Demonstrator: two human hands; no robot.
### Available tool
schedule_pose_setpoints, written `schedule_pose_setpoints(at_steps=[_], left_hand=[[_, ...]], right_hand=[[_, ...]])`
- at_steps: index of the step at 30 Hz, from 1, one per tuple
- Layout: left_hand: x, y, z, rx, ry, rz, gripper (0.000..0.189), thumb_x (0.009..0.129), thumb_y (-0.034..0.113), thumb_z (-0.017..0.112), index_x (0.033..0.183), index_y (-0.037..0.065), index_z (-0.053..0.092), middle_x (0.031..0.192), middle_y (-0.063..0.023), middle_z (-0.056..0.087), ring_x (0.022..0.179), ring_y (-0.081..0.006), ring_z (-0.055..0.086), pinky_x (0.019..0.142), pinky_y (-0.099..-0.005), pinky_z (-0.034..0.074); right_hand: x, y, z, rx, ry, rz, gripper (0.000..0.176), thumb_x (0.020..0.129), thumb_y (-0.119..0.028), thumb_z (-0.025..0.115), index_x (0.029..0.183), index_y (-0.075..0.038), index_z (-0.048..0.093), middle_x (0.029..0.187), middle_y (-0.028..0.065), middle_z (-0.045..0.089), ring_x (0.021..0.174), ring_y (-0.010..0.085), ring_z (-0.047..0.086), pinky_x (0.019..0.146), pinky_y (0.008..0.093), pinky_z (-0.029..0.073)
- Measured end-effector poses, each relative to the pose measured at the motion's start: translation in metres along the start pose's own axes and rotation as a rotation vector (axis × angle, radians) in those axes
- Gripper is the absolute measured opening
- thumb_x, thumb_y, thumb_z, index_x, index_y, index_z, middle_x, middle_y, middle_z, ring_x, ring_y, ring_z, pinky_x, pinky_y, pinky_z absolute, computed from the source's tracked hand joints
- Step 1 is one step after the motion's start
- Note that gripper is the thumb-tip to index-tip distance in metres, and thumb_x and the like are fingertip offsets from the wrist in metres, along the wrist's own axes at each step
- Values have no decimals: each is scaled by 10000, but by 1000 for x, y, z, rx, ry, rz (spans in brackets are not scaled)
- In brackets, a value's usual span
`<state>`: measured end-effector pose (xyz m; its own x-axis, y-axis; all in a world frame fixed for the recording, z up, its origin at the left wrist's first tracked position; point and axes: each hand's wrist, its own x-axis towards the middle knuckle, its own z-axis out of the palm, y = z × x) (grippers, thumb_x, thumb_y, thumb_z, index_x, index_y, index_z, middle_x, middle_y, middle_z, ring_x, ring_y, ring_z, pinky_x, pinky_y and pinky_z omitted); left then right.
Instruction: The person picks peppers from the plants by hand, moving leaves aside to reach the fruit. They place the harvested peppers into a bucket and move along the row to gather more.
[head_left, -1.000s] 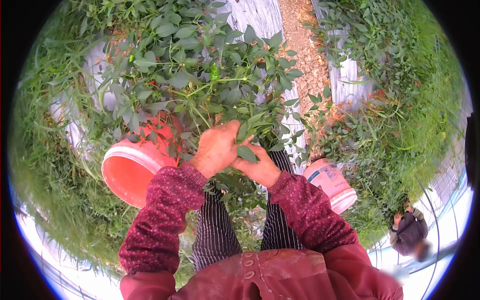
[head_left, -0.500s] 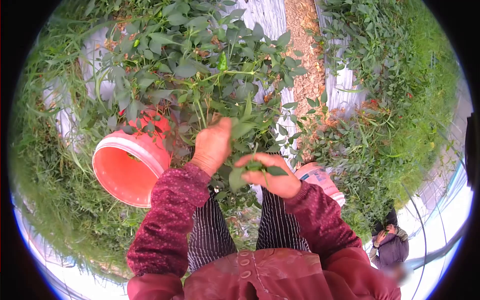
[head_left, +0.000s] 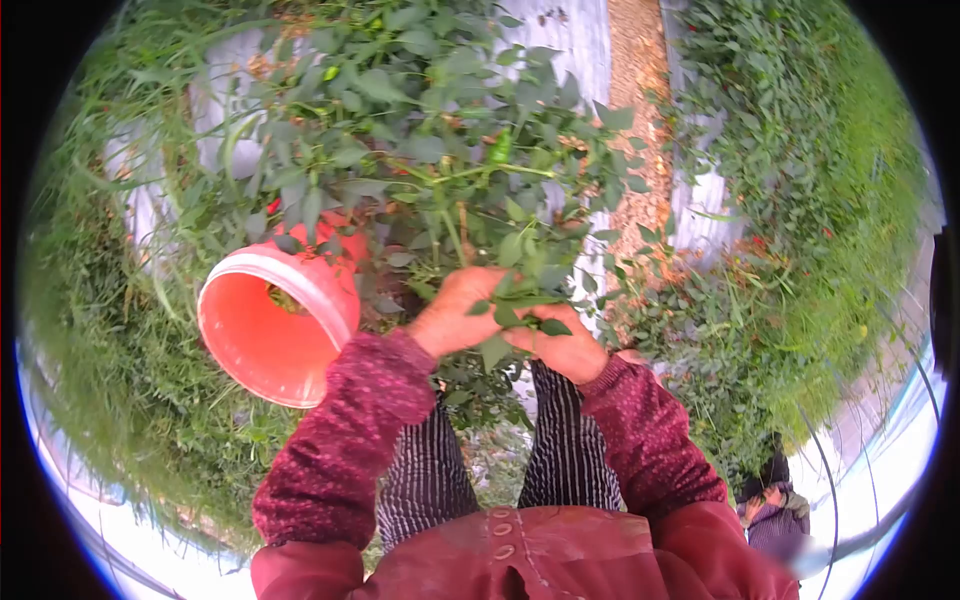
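Observation:
My left hand (head_left: pixel 462 312) reaches into the leaves of a green pepper plant (head_left: pixel 420 140), its fingers closed round a leafy sprig (head_left: pixel 525 298). Close against it on the right, my right hand (head_left: pixel 562 345) is closed on the lower leaves of the same sprig. The leaves cover most fingertips of both hands. A green pepper (head_left: pixel 500 148) hangs on the plant above my hands. Left of my left hand, a red bucket (head_left: pixel 280 325) lies tilted with its mouth towards me and something yellowish-green inside.
Another person (head_left: pixel 777 512) is at the lower right. Rows of plants stand on both sides, with pale plastic sheeting (head_left: pixel 560 40) and a strip of brown soil (head_left: pixel 638 130) between them. A dark cable (head_left: pixel 828 480) curves down at the right.
My left hand has moved down and right to meet my right hand at the sprig. The view has shifted, so the bucket and plants appear further right. My right arm now hides most of the second bucket.

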<state>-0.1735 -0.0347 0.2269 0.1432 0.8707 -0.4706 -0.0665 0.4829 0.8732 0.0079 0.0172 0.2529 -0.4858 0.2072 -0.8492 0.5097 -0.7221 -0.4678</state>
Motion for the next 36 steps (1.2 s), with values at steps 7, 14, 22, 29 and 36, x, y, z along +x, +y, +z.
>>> schedule_pose_setpoints(at_steps=[7, 14, 22, 29, 36], left_hand=[[-5, -12, 24, 0, 209, -87, 168, 828, 153, 649, 969, 62, 642, 871, -73, 660, 795, -118, 599, 700, -302, 496], [-20, -6, 22, 306, 294, 21, 355, 656, 31, 660, 998, 23, 567, 860, -96, 629, 854, -263, 627, 756, -364, 512], [-30, -38, 43, 499, 328, 129, 295, 615, 107, 645, 874, 44, 519, 810, -130, 565, 812, -329, 550, 707, -427, 441], [-38, -42, 32, 605, -42, -63, 247, 739, 170, 653, 923, 44, 548, 841, -120, 578, 862, -295, 558, 746, -414, 436], [-52, -28, 38, 659, 219, 111, 435, 543, 24, 654, 969, 61, 572, 833, -93, 554, 863, -282, 542, 746, -376, 429]], right_hand=[[-16, -32, 6, -58, 36, 11, 311, 835, -74, 644, 1135, -8, 595, 939, 23, 623, 817, 71, 549, 734, 230, 468], [-51, -70, 31, -149, -77, 58, 332, 835, -35, 635, 1161, -65, 582, 1014, 35, 619, 797, 94, 558, 709, 248, 495], [51, -41, 223, -463, -457, -409, 421, 805, -48, 574, 1219, -77, 503, 1032, 131, 573, 1009, 282, 566, 858, 389, 463], [76, -43, 167, -239, -537, -323, 363, 794, 62, 528, 1137, -42, 585, 1065, 134, 639, 986, 224, 618, 859, 335, 496], [106, -44, 5, -453, 574, -570, 160, 804, -35, 579, 960, -52, 609, 928, 56, 647, 775, 191, 634, 659, 316, 512]])
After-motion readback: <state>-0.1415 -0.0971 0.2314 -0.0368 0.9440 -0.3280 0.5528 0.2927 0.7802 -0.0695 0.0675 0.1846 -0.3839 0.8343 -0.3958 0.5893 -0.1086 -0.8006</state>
